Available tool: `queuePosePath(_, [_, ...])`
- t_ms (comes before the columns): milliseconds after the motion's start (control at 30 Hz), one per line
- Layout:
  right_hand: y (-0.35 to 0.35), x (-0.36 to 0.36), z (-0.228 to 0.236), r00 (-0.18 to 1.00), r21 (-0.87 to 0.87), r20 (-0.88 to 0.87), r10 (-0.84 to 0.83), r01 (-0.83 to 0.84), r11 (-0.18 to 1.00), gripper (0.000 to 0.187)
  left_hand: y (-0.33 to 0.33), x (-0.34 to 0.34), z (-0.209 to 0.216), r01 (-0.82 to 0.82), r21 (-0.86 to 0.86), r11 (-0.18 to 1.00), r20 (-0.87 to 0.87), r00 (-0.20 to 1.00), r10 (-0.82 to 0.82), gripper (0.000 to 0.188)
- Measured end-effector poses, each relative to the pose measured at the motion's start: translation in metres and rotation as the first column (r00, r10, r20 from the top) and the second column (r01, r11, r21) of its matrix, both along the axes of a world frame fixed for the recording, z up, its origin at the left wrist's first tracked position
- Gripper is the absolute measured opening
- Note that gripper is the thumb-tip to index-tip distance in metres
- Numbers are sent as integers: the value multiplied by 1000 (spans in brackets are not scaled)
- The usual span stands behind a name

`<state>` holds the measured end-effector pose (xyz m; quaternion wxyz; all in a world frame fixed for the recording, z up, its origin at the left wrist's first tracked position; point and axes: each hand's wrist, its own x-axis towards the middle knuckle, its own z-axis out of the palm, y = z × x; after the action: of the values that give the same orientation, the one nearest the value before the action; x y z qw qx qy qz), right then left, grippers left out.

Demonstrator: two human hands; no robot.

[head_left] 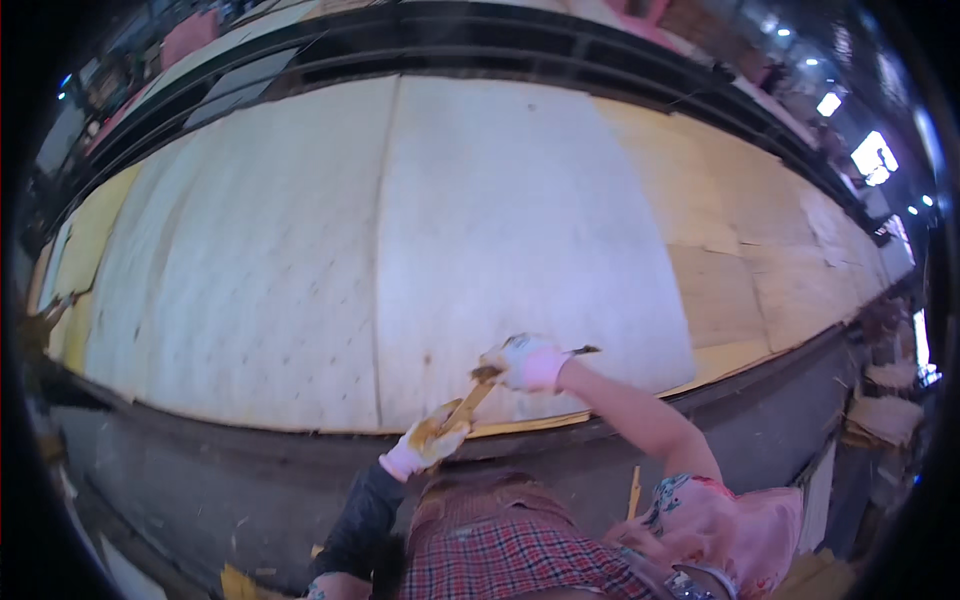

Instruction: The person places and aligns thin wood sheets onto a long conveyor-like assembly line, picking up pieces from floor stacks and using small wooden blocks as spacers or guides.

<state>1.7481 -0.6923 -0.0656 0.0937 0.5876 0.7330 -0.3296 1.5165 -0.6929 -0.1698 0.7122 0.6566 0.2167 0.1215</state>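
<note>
My left hand (428, 440), in a white glove with a pink cuff and brownish stains, is closed around a narrow yellowish wood strip (470, 402). The strip slants up toward my right hand (525, 362), gloved the same way, which is closed near its brown far end. From the right side of that fist pokes a thin dark-ended tool (586, 350); the fingers hide the rest of it. Both hands are over the near edge of a broad pale veneer sheet (520, 230). Whether the right fingers also touch the strip I cannot tell.
Another pale sheet (260, 260) lies to the left, meeting the first along a seam. Yellower veneer pieces (740, 240) show at the right. A dark ledge (250, 460) runs along the near side. At far left is another person's hand (60, 305). Stacked scraps (885, 420) stand right.
</note>
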Motion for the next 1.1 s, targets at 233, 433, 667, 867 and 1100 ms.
queuePosePath(233, [-29,38,1,934,549,89,-346,243,800,14,26,110,55,-187,-277,942,-135,979,155,32])
queuePosePath(433, [-36,89,-12,896,583,-17,-443,369,724,22,36,208,10,-142,-319,937,-22,990,142,25])
queuePosePath(667, [-1,330,95,350,-231,-556,-754,806,545,27,92,224,115,155,-545,824,256,967,-13,41])
queuePosePath(867, [121,405,131,622,90,-482,-617,736,671,29,197,321,110,-3,-207,978,-278,959,-56,77])
queuePosePath(1100, [319,478,42,783,621,178,-596,381,685,35,282,381,-90,457,697,553,-687,648,330,83])
